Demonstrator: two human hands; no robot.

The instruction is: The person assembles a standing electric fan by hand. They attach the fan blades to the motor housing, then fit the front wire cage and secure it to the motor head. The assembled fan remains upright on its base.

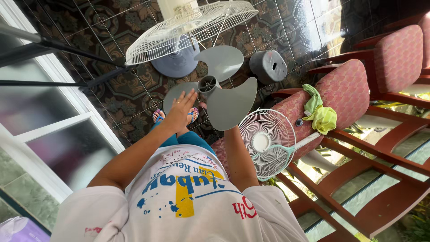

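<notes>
Over patterned floor tiles (pixel 130 85), grey three-bladed fan blade (pixel 224 85) (both hands on it)

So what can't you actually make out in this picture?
Head view only:
- Right hand: hidden behind the grey fan blade; its grip cannot be judged.
- Left hand: fingers spread on a blade, palm side unseen.
- Fan guard: top cut off by the frame edge.
- Small dark knob on the red chair: too small to identify.
</notes>
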